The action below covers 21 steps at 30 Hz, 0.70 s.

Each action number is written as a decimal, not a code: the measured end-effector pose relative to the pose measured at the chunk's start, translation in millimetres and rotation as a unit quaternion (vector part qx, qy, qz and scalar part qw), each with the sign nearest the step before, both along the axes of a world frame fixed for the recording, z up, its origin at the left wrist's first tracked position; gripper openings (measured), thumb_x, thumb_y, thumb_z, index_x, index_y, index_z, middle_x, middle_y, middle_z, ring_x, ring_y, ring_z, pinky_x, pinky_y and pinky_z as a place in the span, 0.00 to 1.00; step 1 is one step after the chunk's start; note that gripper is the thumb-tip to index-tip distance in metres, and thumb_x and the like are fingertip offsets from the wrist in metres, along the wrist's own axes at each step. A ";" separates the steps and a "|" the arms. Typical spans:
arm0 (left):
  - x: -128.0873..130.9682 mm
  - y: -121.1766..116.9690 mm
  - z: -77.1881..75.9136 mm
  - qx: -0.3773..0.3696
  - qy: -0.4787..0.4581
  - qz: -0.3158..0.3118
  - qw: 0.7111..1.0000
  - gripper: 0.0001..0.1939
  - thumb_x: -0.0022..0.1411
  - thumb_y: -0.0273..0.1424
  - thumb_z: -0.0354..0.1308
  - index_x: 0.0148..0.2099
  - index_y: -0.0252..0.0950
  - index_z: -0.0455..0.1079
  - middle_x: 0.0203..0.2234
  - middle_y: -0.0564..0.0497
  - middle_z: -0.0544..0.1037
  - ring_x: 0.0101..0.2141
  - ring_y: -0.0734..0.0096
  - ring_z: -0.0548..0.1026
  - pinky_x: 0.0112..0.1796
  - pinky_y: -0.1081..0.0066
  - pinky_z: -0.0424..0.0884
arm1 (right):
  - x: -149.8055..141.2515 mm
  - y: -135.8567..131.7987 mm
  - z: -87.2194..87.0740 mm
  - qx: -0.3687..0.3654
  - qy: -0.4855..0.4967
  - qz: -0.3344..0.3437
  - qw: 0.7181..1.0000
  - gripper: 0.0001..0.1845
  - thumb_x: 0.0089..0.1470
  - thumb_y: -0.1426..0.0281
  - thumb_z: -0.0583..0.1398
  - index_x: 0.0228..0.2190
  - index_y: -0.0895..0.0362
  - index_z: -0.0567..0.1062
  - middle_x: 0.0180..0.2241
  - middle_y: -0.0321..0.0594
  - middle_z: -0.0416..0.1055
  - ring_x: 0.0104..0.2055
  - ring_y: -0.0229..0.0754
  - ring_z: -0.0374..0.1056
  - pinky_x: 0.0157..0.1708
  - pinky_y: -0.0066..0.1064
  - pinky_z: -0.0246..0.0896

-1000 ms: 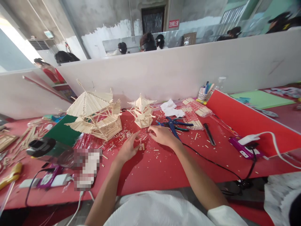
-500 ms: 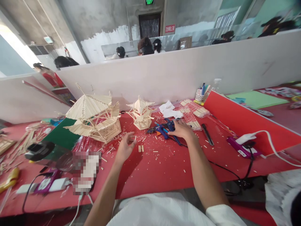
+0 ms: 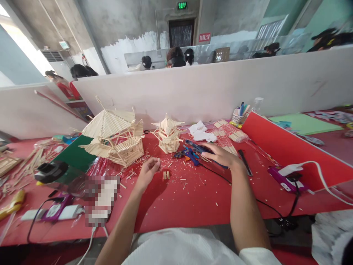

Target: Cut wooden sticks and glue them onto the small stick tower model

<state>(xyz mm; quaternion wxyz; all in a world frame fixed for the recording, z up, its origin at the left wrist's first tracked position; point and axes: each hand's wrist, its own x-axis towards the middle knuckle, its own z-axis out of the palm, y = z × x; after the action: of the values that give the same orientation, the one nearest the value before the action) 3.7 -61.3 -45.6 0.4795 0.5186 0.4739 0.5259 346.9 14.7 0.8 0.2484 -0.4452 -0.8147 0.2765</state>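
Note:
My left hand (image 3: 149, 172) is closed in a pinch on a short piece of wooden stick (image 3: 159, 160), above the table. My right hand (image 3: 223, 155) is wrapped round a long dark blue tool that looks like pliers (image 3: 199, 148), raised just above a blue glue gun (image 3: 192, 157) with an orange trigger. The glue gun lies on its side, its tip toward a small wooden-stick pavilion (image 3: 168, 136). Between my hands a few short stick pieces (image 3: 166, 175) lie side by side on the red table (image 3: 176, 209).
A larger stick pavilion (image 3: 116, 136) stands at left beside a clear bottle (image 3: 71, 180) and a pixelated flat object (image 3: 103, 200). At right lie a black cutter (image 3: 245, 162), packs of sticks (image 3: 238, 136), a red board (image 3: 292, 151) and a power strip (image 3: 286, 179). Cords cross the table.
My right hand has lifted the dark blue tool off the spot beside the glue gun and moved slightly right. My left hand stays nearly in place; the view has shifted a little.

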 end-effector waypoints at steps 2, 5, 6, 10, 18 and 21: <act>2.1 -2.0 2.7 0.008 0.003 -0.011 1.000 0.21 0.56 0.48 0.67 0.38 0.35 0.71 0.26 0.53 0.77 0.28 0.72 0.74 0.35 0.71 0.71 | -12.4 -5.6 3.8 -0.032 0.025 0.069 0.997 0.26 0.63 0.59 0.56 0.60 0.51 0.68 0.57 0.45 0.71 0.58 0.53 0.68 0.57 0.45 0.63; 4.2 -3.7 6.0 0.015 0.013 -0.019 1.000 0.20 0.58 0.48 0.65 0.37 0.35 0.72 0.26 0.52 0.76 0.28 0.72 0.73 0.34 0.72 0.70 | -42.5 -12.5 5.4 -0.048 0.003 0.126 0.991 0.24 0.66 0.58 0.53 0.59 0.52 0.69 0.54 0.46 0.73 0.55 0.52 0.70 0.56 0.44 0.64; 4.4 -3.7 6.5 0.016 0.017 -0.018 1.000 0.19 0.59 0.48 0.65 0.36 0.35 0.72 0.26 0.52 0.76 0.28 0.72 0.73 0.34 0.72 0.70 | -53.4 -14.2 4.3 -0.044 -0.005 0.142 0.989 0.24 0.66 0.59 0.53 0.59 0.53 0.69 0.54 0.46 0.73 0.55 0.52 0.69 0.57 0.45 0.62; 3.4 -1.5 4.3 0.024 0.020 -0.003 1.000 0.19 0.59 0.48 0.64 0.35 0.35 0.73 0.24 0.52 0.76 0.26 0.72 0.72 0.32 0.72 0.69 | -88.3 -19.7 -6.1 -0.023 -0.004 0.157 0.987 0.24 0.68 0.60 0.50 0.60 0.56 0.68 0.60 0.50 0.68 0.62 0.52 0.64 0.61 0.46 0.57; 0.3 3.5 0.6 0.039 0.053 0.028 0.997 0.22 0.59 0.50 0.63 0.35 0.34 0.74 0.22 0.54 0.73 0.24 0.74 0.69 0.29 0.73 0.65 | -109.1 -26.6 -11.0 0.005 0.030 0.185 0.982 0.21 0.69 0.63 0.49 0.55 0.58 0.72 0.52 0.50 0.74 0.55 0.50 0.69 0.55 0.41 0.61; -0.1 3.5 2.0 0.037 0.058 0.034 0.997 0.22 0.58 0.51 0.63 0.34 0.34 0.73 0.21 0.55 0.71 0.23 0.75 0.67 0.28 0.74 0.63 | -109.2 -26.6 -10.3 0.006 0.030 0.187 0.982 0.20 0.69 0.63 0.50 0.54 0.59 0.72 0.51 0.50 0.74 0.54 0.50 0.69 0.55 0.41 0.61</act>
<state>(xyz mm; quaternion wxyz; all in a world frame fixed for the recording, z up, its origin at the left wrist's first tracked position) 3.6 -57.8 -43.6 0.4133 0.5491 0.4985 0.5283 237.6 -11.8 -9.5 0.2191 -0.2750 -0.8773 0.3268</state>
